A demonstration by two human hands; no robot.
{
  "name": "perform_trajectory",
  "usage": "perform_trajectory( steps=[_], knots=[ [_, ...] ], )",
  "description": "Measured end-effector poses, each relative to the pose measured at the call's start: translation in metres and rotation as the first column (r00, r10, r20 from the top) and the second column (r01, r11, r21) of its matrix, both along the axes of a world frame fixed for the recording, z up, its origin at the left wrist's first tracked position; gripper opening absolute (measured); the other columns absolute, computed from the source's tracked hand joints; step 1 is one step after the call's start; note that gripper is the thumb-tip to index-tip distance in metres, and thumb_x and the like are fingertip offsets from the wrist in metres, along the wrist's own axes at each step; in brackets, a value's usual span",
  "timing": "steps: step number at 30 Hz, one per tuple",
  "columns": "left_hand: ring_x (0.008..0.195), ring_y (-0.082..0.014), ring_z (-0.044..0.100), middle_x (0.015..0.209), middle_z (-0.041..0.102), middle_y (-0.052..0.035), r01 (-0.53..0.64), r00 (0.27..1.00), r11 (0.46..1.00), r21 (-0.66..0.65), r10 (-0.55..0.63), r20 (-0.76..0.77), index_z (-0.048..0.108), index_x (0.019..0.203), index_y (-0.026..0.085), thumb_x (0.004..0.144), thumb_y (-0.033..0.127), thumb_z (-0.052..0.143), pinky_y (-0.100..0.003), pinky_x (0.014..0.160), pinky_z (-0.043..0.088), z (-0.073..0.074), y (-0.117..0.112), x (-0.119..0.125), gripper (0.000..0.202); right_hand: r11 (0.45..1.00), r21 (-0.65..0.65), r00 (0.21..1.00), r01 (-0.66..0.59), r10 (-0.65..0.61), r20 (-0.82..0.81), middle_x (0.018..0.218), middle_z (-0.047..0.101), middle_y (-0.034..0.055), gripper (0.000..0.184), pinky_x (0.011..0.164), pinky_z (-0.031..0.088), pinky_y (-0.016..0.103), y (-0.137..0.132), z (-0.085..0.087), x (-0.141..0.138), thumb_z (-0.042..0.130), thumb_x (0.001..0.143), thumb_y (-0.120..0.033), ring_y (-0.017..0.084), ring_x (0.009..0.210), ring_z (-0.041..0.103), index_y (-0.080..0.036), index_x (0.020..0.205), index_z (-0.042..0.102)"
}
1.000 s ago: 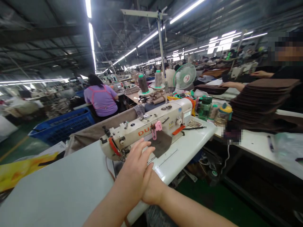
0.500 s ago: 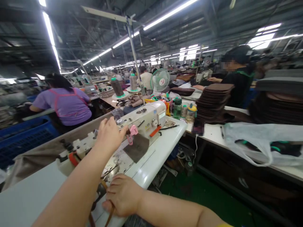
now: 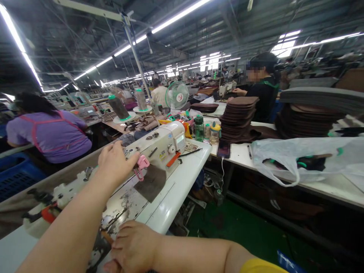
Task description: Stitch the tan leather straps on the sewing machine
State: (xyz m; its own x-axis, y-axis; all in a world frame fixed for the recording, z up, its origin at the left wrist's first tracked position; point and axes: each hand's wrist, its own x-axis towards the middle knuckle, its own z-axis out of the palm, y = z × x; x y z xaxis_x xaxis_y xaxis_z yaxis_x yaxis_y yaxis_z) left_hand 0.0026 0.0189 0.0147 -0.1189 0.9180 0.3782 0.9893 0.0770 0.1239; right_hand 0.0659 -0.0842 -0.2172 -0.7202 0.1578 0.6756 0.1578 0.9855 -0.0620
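My left hand (image 3: 115, 163) rests on top of the white sewing machine (image 3: 160, 142), fingers and thumb apart. Beside its thumb is a pink clip-like piece (image 3: 143, 162), fixed to the machine's side. A dark grey-brown flap (image 3: 151, 182) lies below that piece, on the machine's bed. Lower down, near the table's front edge, my right hand (image 3: 135, 244) has its fingers curled around a narrow brown strip (image 3: 106, 237). Only a short end of the strip shows; the hand covers the rest. My left forearm hides part of the needle end.
A stack of dark brown pieces (image 3: 239, 119) and a white plastic bag (image 3: 273, 161) lie on the side table. Bottles (image 3: 199, 129) stand behind the machine, near a green fan (image 3: 176, 94). Co-workers sit left (image 3: 54, 132) and right (image 3: 261, 91). Blue crates (image 3: 21, 174) stand at left.
My view has turned right, so the scene sits farther left. My left hand stays on the machine. Less of the brown strip shows by my right hand.
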Motion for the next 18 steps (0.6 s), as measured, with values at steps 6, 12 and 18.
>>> perform_trajectory(
  steps=[6, 12, 18],
  knots=[
    [0.146, -0.0512, 0.042, 0.145, 0.057, -0.034, 0.021, 0.999, 0.997, 0.071, -0.019, -0.028, 0.047, 0.144, -0.004, 0.084, 0.056, 0.052, -0.062, 0.121, 0.037, -0.009, -0.006, 0.001, 0.085, 1.0, -0.004, 1.0, -0.004, 0.005, 0.028, 0.071, 0.071, -0.0024, 0.044, 0.101, 0.051, 0.031, -0.001, 0.003, 0.002, 0.055, 0.101, -0.054, 0.015, 0.077, 0.063, -0.022, 0.075, 0.069],
    [0.147, -0.0434, 0.042, 0.147, 0.056, -0.0249, 0.4, 0.916, 0.854, 0.331, -0.367, -0.16, 0.049, 0.145, 0.006, 0.099, 0.043, 0.052, -0.061, 0.127, 0.033, -0.035, -0.051, 0.009, 0.059, 1.0, -0.003, 0.999, -0.007, 0.007, 0.048, 0.077, 0.073, -0.001, 0.039, 0.1, 0.052, 0.032, 0.0, -0.003, 0.001, 0.054, 0.101, -0.049, 0.016, 0.083, 0.065, -0.02, 0.081, 0.07],
    [0.154, -0.0398, 0.035, 0.148, 0.057, -0.0152, 0.584, 0.812, 0.76, 0.286, -0.554, -0.185, 0.061, 0.129, 0.021, 0.098, 0.015, 0.057, -0.063, 0.125, 0.037, -0.058, -0.122, 0.015, 0.032, 0.996, -0.077, 0.996, 0.054, -0.048, 0.073, 0.112, 0.077, 0.0058, 0.03, 0.102, 0.052, 0.037, -0.003, 0.003, -0.001, 0.057, 0.099, -0.046, 0.025, 0.114, 0.064, -0.021, 0.109, 0.071]
  ],
)
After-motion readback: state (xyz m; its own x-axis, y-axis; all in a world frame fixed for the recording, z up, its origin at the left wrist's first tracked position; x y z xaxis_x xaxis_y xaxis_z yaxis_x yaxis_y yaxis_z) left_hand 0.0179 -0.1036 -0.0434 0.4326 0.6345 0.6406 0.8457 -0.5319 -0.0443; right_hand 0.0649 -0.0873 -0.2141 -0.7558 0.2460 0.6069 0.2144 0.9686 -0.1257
